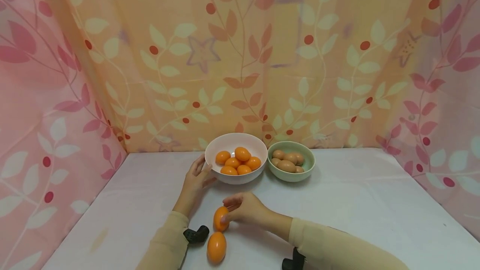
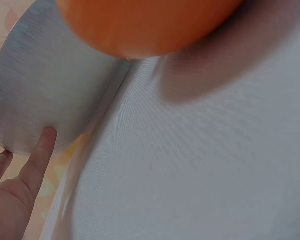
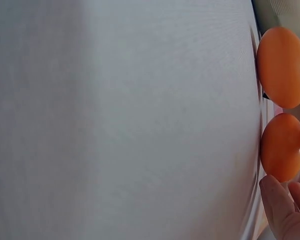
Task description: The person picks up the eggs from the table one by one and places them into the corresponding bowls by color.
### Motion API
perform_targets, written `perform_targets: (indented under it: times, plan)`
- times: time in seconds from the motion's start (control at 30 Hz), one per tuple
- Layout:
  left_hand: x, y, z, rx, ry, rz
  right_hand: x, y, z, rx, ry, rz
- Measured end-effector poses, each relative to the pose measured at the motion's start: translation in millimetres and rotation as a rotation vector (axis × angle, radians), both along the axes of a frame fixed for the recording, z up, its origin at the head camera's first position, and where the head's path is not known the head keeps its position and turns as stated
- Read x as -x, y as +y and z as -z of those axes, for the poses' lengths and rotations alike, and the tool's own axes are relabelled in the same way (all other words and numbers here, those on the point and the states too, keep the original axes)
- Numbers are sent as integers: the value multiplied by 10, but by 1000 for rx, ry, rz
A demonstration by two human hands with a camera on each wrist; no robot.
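Note:
The left hand (image 1: 196,178) rests against the left side of a white bowl (image 1: 236,179), its fingers along the outer wall. Several glossy orange eggs (image 1: 242,153) lie in that bowl. On the cloth in front, the right hand (image 1: 249,209) has its thumb and fingers about an orange egg (image 1: 220,216); the right wrist view shows fingertips (image 3: 272,186) at that egg's end. Nearer the person lies a second orange egg (image 1: 216,248), close beside the first and untouched.
To the right of the white bowl stands a smaller green bowl (image 1: 292,177) with several brown eggs (image 1: 286,166). A white cloth (image 1: 356,203) covers the table. Patterned curtains (image 1: 240,53) hang behind and at both sides. Both wrists wear black camera mounts (image 1: 196,235).

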State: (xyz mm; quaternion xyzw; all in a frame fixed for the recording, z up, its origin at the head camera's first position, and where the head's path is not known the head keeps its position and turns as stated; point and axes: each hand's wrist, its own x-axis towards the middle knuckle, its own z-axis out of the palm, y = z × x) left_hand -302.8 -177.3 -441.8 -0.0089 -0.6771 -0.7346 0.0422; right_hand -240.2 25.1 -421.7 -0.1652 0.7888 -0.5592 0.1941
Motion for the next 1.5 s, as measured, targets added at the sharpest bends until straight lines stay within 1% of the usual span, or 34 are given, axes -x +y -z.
perform_targets:
  times: [0.23, 0.47, 0.8, 1.0, 1.27, 1.5]
  plan:
    - [5, -3, 5, 2, -1, 3, -4, -30, 18, -21, 16, -9]
    - [17, -8, 3, -9, 3, 15, -11, -53, 15, -22, -12, -8]
    - [13, -11, -6, 6, -1, -1, -8, -89, 25, -30, 22, -22]
    - [10, -5, -11, -3, -7, 5, -12, -95, 17, -26, 7, -21]
    - [27, 1, -17, -7, 9, 9, -26, -132, 0, -35, -7, -30]
    - [8, -5, -19, -9, 7, 9, -50, -138, -24, -41, 18, -52]
